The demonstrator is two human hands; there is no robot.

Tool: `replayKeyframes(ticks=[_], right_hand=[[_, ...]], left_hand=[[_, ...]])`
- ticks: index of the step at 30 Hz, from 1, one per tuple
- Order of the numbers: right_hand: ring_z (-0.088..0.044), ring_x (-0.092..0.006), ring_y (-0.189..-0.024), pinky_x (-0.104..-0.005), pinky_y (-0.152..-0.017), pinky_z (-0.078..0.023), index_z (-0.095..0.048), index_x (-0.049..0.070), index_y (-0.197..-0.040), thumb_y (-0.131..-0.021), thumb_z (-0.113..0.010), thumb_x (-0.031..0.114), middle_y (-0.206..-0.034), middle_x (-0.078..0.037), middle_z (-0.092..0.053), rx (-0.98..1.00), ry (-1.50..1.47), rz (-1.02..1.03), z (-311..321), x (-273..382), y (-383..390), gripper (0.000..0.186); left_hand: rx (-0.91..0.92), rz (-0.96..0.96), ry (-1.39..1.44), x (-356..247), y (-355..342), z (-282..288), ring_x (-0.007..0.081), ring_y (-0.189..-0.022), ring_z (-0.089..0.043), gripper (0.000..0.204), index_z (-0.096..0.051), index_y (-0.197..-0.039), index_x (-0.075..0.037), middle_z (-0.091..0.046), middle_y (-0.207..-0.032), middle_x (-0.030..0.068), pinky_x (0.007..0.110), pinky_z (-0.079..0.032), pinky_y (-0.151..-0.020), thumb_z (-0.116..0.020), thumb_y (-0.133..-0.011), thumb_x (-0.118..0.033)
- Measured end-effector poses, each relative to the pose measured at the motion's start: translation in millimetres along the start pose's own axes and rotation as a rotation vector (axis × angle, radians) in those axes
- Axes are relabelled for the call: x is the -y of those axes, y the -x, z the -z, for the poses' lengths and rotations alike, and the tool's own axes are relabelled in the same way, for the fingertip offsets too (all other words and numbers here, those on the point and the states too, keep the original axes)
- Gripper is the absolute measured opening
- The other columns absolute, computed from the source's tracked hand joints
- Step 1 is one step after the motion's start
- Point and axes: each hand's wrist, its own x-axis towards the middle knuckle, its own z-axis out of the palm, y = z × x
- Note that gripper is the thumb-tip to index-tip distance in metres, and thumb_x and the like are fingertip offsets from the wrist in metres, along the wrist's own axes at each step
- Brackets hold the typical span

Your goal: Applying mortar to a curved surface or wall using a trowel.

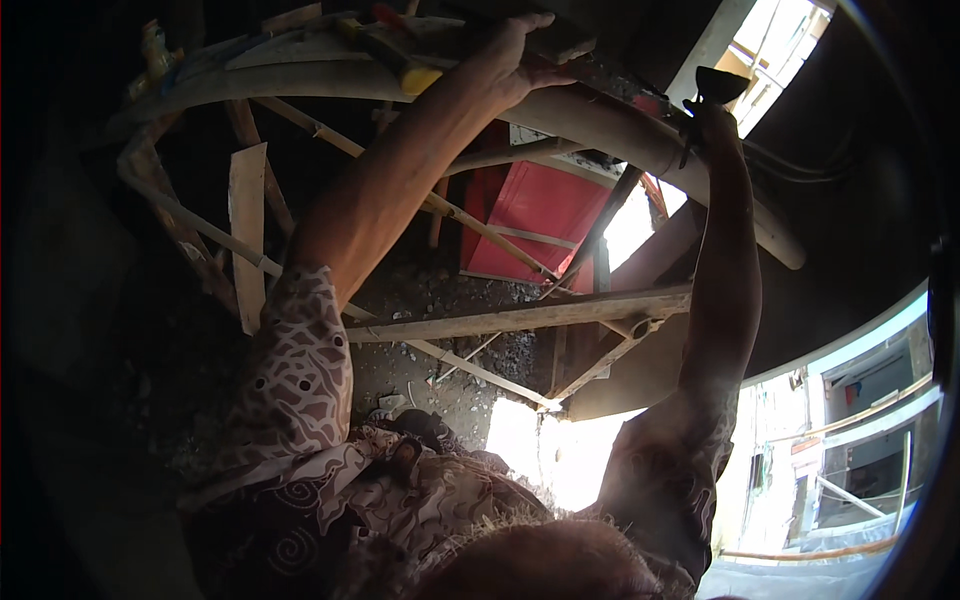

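My left hand (515, 55) reaches up and grips the edge of a dark flat board (565, 45) lying on top of a long pale beam (600, 120). My right hand (718, 125) is further right on the same beam, closed around a small black tool (716, 85) whose flared head sticks up above my fist. I cannot tell what kind of tool it is. A tool with a yellow and red handle (405, 62) lies on the beam just left of my left wrist. Both forearms are stretched out, with patterned sleeves at the shoulders.
Below the beam lie a red panel (540, 210), a horizontal wooden plank (520, 318), thin crossing slats (480, 225) and an upright pale board (247, 230) over gravelly ground (440, 380). A sunlit patch (550, 450) glares at lower centre. Buildings (860, 440) show at lower right.
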Motion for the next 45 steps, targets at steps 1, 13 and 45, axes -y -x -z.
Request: replayKeyframes(ticks=[1,13,45], right_hand=[[-0.061,-0.0180,-0.051,-0.0312,-0.048,-0.047,-0.061,-0.005,-0.100,-0.090,-0.065,0.014,-0.074,-0.015,-0.069,-0.010,0.033,-0.021,5.1,1.2,2.0,0.022],[-0.047,-0.0093,-0.042,-0.0263,-0.037,-0.033,-0.062,0.004,-0.085,-0.092,-0.064,0.025,-0.058,-0.002,-0.054,-0.091,0.104,0.089,45.9,5.0,68.6,0.022],[-0.042,-0.0045,-0.040,-0.0226,-0.034,-0.031,-0.059,0.006,-0.084,-0.091,-0.068,0.020,-0.059,0.001,-0.051,-0.035,0.127,0.228,-28.2,53.2,143.9,0.019]], left_hand=[[-0.011,0.000,-0.050,2.0,6.1,2.8,0.0391,-0.092,-0.064,0.056,-0.040,-0.127,0.005,-0.051,-0.115,0.0259,0.054,-0.061,-0.085,-0.071,-0.088,-0.020],[0.182,0.009,-0.293,1.9,92.5,26.8,0.0444,-0.100,-0.068,0.080,-0.033,-0.128,0.022,-0.052,-0.118,0.0412,0.039,-0.066,-0.076,-0.071,-0.089,-0.036],[-0.509,-1.120,-1.839,-131.1,130.3,77.4,0.0266,-0.059,-0.067,0.042,-0.059,-0.069,-0.003,-0.067,-0.067,0.0148,0.040,-0.051,-0.055,-0.070,-0.087,-0.039]])
